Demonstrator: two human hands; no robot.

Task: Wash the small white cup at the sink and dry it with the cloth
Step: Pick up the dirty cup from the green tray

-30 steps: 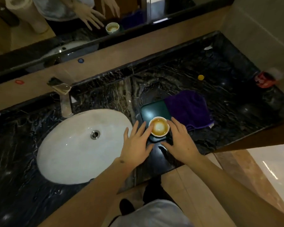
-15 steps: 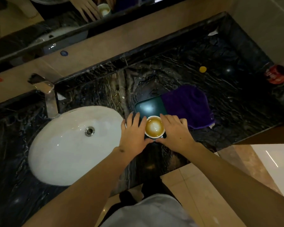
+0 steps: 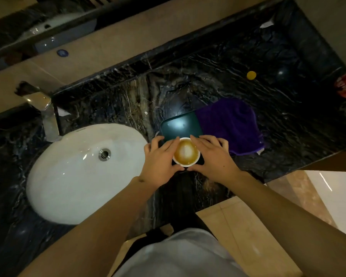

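The sink (image 3: 84, 172) is set into the tabletop (image 3: 218, 76) at the left, with the faucet (image 3: 46, 114) behind it. To its right a tray (image 3: 178, 124) is laid, its right part covered by the cloth (image 3: 232, 124). The cup (image 3: 186, 152) is placed at the tray's near edge, flanked by the left hand (image 3: 160, 158) and the right hand (image 3: 214, 158).

- Bare marble counter (image 3: 128, 108) separates white sink basin (image 3: 84, 172) from dark tray (image 3: 178, 124) — passable.
- Faucet (image 3: 46, 112) stands at the basin's back-left rim.
- Purple cloth (image 3: 230, 124) covers the tray's right.
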